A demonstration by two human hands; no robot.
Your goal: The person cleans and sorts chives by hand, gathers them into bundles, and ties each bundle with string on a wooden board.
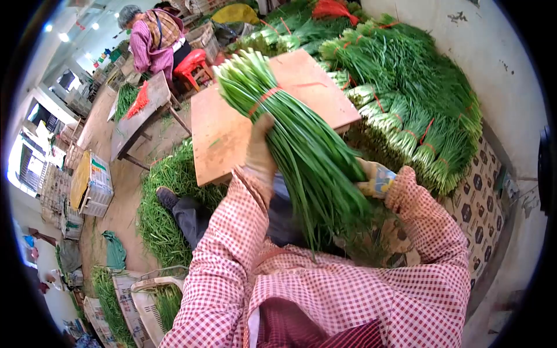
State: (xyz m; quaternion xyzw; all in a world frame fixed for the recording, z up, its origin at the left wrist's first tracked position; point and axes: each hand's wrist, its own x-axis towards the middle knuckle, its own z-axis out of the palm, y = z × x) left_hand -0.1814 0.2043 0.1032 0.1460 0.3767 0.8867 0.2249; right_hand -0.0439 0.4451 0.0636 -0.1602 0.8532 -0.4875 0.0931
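A long bunch of green chives point(307, 139) with pale stem ends and a red tie tilts across the front of a wooden board point(220, 142). My left hand point(261, 152), in a light work glove, is closed around the bunch just below the tie. Gloved too, my right hand point(371, 177) grips the leafy part from the right side, with some fingertips hidden by the leaves. The leaf tips hang toward my lap and look blurred.
Tied chive bunches point(406, 93) are piled against the wall at the right. Loose greens point(165, 203) lie on the floor at the left. Farther back, a person point(154, 43) sits by a low table point(139, 124) and a red stool point(191, 64). Plastic crates point(96, 185) stand at the left.
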